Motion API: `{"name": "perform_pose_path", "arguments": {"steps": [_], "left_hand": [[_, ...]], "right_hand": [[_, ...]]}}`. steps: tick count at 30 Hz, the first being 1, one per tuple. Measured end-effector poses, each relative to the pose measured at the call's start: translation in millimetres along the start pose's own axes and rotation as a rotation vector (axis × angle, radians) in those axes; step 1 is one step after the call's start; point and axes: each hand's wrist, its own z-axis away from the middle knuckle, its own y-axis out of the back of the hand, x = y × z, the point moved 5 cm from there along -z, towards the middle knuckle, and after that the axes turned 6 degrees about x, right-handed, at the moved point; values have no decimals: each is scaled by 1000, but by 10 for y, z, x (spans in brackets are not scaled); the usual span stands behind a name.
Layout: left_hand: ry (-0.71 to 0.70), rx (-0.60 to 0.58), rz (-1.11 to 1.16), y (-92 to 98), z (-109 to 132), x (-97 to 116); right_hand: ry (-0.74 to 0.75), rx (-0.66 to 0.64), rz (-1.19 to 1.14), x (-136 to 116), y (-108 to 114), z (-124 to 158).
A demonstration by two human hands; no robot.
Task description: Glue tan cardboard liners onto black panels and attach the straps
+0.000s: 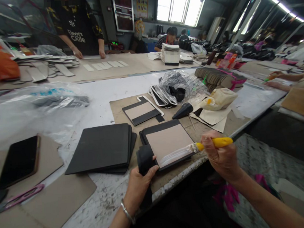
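My right hand (221, 154) grips a yellow-handled brush (223, 142). Its bristles rest on a beige panel with black borders (169, 137), where a wet white streak runs along the near edge. At that panel's left corner my left hand (140, 184) is closed around a curled black strip (144, 158), thumb at the panel's edge. Under the panel lie more dark sheets, their number hidden. To the left sits a stack of black panels (101, 147). Behind is another beige-and-black panel (142, 111), on top of a white-edged black frame piece.
A black cone (183, 110) and a stained cream container (218, 99) stand behind the panel. A phone (18, 161) and pink-handled scissors (25, 197) lie at left. Clear plastic bags (41, 97) cover the far left. A person (81, 32) stands across the table; another's hands (276, 79) work at right.
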Motion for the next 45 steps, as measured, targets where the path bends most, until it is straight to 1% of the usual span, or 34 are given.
{"name": "perform_pose_path", "arguments": {"steps": [2,4,5,7,9,11,12,14,16,17,18,20,23,25,27,28,30,33,35,37,39,40,42,44,45], "left_hand": [[-13,0,23,0,5,7],[-27,1,55,2,11,17],[-33,1,68,3,12,22],[-44,-6,83,1,10,27],[-47,-18,87,-4,4,25],[-48,-21,94,-2,-1,21],[-46,-24,102,0,-1,19],[-41,-40,120,3,4,18],[-47,-58,136,5,13,24],[-55,-65,138,4,16,29],[-66,-64,136,6,18,32],[-85,-50,134,8,16,31],[-73,-31,115,3,10,-2],[-42,-29,92,-4,11,-33],[-15,-30,80,-6,17,-53],[-11,-31,80,-6,20,-55],[-24,-32,71,-5,27,-46],[-52,-33,37,-9,34,-35],[-51,-39,20,-16,32,-41],[-39,-43,16,-19,29,-45],[-26,-37,23,-6,36,-30],[-26,-29,36,9,49,-9],[-11,-42,101,32,103,43],[17,-113,229,30,195,105],[21,-166,294,18,253,144]], "right_hand": [[18,23,57,10,9,-27],[99,1,117,-47,-29,-17],[141,-21,127,-111,-66,7],[188,-51,70,-308,-146,83],[147,-68,-74,-542,-225,158],[32,-50,-256,-723,-274,189],[-39,-30,-331,-770,-283,184],[-189,23,-403,-750,-259,146],[-302,65,-370,-624,-199,101],[-324,74,-329,-553,-169,83],[-317,78,-286,-496,-146,73],[-227,59,-234,-466,-145,82],[-83,-22,-277,-618,-247,171],[-87,-43,-361,-750,-327,226],[-162,-7,-423,-814,-378,241],[-206,16,-435,-808,-392,238],[-265,29,-404,-718,-402,223],[-269,24,-230,-392,-335,222],[-279,71,-72,-90,-209,243],[-322,126,53,187,-40,265],[-374,161,131,352,143,261],[-393,174,142,374,232,244],[-407,189,132,308,383,179],[-430,153,58,158,449,103],[-452,97,-11,70,429,74]]}}
